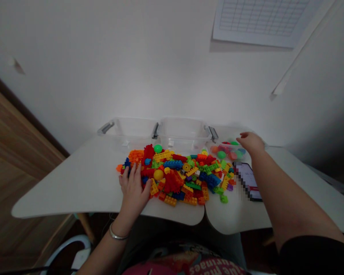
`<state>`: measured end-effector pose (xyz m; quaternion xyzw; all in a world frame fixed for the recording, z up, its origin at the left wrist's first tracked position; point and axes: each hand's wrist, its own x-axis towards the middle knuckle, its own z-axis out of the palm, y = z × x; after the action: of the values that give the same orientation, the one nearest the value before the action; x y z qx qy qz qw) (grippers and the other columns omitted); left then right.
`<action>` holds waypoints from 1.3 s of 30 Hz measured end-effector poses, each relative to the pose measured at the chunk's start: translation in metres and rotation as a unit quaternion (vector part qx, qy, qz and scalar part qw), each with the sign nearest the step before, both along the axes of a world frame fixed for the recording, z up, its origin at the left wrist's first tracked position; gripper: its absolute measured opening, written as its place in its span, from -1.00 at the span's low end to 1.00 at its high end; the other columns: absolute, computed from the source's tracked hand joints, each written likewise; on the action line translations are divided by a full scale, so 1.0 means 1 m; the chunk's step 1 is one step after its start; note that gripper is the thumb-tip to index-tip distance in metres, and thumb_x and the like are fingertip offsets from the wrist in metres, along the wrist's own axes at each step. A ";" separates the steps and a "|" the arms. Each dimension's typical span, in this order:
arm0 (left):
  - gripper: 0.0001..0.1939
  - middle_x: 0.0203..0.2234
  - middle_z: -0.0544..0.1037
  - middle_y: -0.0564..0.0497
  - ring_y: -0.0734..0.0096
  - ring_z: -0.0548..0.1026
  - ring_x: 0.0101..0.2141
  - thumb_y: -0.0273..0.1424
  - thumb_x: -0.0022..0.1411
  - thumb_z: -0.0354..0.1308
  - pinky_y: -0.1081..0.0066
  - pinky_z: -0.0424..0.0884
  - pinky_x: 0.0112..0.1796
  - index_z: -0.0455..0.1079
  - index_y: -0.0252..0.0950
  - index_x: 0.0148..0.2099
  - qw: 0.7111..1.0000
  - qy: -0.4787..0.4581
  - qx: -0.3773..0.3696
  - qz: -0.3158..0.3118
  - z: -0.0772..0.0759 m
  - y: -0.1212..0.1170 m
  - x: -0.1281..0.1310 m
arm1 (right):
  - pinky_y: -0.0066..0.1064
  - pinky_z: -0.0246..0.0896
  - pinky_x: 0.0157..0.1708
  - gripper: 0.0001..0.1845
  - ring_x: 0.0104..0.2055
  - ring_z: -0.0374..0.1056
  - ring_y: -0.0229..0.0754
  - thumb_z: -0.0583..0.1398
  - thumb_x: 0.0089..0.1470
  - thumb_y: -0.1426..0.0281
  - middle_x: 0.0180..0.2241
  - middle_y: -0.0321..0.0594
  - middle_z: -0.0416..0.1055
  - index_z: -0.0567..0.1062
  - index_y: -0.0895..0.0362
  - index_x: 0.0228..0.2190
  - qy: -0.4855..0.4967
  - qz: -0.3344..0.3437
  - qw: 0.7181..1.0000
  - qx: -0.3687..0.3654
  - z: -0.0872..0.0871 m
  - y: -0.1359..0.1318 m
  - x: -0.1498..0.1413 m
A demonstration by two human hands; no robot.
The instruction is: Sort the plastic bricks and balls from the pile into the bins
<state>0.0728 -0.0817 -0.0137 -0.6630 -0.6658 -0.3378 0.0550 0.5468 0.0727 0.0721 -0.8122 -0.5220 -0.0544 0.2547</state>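
A heap of colourful plastic building blocks (177, 175) lies in the middle of a white table (80, 179). My left hand (133, 187) rests flat at the heap's left edge, fingers stretched out and touching the blocks; it wears a silver bracelet. My right hand (250, 142) reaches to the far right, over a clear container (227, 149) that holds coloured round pieces. Its fingers curl downward and I cannot see whether they hold anything.
Two clear plastic bins, one on the left (126, 131) and one on the right (183, 131), stand behind the heap against the white wall. A phone (248, 181) lies on the table under my right forearm. A wooden panel (14, 152) is at the left. A stool (71, 248) shows below the table.
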 end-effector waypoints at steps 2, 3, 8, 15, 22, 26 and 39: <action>-0.36 0.27 0.25 -0.25 -0.17 0.06 0.29 -0.17 0.30 -0.07 -0.21 -0.07 0.24 0.16 -0.40 0.33 1.000 -0.003 -0.004 0.000 0.000 0.000 0.000 | -0.15 0.30 -0.05 -0.55 -0.10 0.45 0.00 0.18 -0.06 0.27 -0.15 -0.10 0.55 0.52 0.12 -0.09 0.034 -0.019 0.996 0.078 0.003 -0.009 -0.010; -0.35 0.28 0.25 -0.25 -0.17 0.05 0.29 -0.17 0.30 -0.07 -0.21 -0.07 0.24 0.15 -0.40 0.33 1.000 -0.004 -0.006 0.000 0.000 0.000 0.000 | -0.12 0.27 0.00 -0.54 -0.07 0.43 0.00 0.16 -0.04 0.28 -0.11 -0.10 0.54 0.50 0.12 -0.07 0.044 -0.016 0.990 0.136 0.006 -0.014 -0.017; -0.35 0.27 0.25 -0.27 -0.18 0.06 0.28 -0.17 0.29 -0.06 -0.23 -0.06 0.24 0.16 -0.41 0.33 1.000 -0.004 -0.004 -0.003 -0.001 0.000 -0.001 | -0.11 0.27 -0.03 -0.56 -0.09 0.39 -0.07 0.12 0.01 0.31 -0.09 -0.12 0.48 0.37 0.12 -0.04 0.111 0.036 0.907 0.406 0.015 -0.035 -0.073; -0.35 0.27 0.26 -0.24 -0.16 0.05 0.28 -0.18 0.29 -0.04 -0.22 -0.07 0.24 0.14 -0.36 0.34 1.000 -0.007 -0.004 -0.002 -0.003 0.001 -0.001 | -0.30 0.32 -0.24 -0.81 -0.27 0.38 -0.19 0.10 0.11 0.38 -0.28 -0.21 0.47 0.41 0.06 -0.20 0.213 0.315 0.828 0.411 0.014 -0.063 -0.196; -0.37 0.28 0.25 -0.24 -0.16 0.05 0.29 -0.17 0.29 -0.05 -0.21 -0.07 0.24 0.18 -0.36 0.32 1.000 -0.002 -0.011 0.000 -0.003 0.001 -0.001 | -0.20 0.21 0.09 -0.67 0.01 0.34 -0.05 0.15 0.09 0.42 -0.05 -0.10 0.50 0.49 0.13 -0.09 -0.023 0.514 0.851 0.111 0.007 -0.063 -0.278; -0.38 0.25 0.29 -0.23 -0.16 0.10 0.26 -0.17 0.29 -0.04 -0.18 -0.04 0.23 0.19 -0.35 0.31 1.000 0.004 -0.001 -0.004 -0.002 0.001 -0.002 | -0.21 0.21 0.08 -0.53 0.06 0.32 0.00 0.15 0.11 0.35 0.05 -0.05 0.44 0.40 0.18 0.07 -0.095 0.479 0.872 0.002 0.005 -0.053 -0.302; -0.36 0.21 0.35 -0.24 -0.14 0.16 0.22 -0.18 0.28 -0.03 -0.16 0.02 0.22 0.17 -0.39 0.32 1.000 0.001 0.007 -0.016 -0.003 0.002 -0.002 | -0.19 0.25 -0.09 -0.58 -0.02 0.35 0.04 0.06 0.20 0.27 0.00 0.04 0.42 0.38 0.18 0.04 -0.192 0.413 0.890 -0.034 0.000 -0.053 -0.326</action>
<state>0.0703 -0.0792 -0.0163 -0.6735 -0.6526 -0.3428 0.0545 0.2208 0.0193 0.0723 -0.5055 -0.8503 -0.0817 0.1217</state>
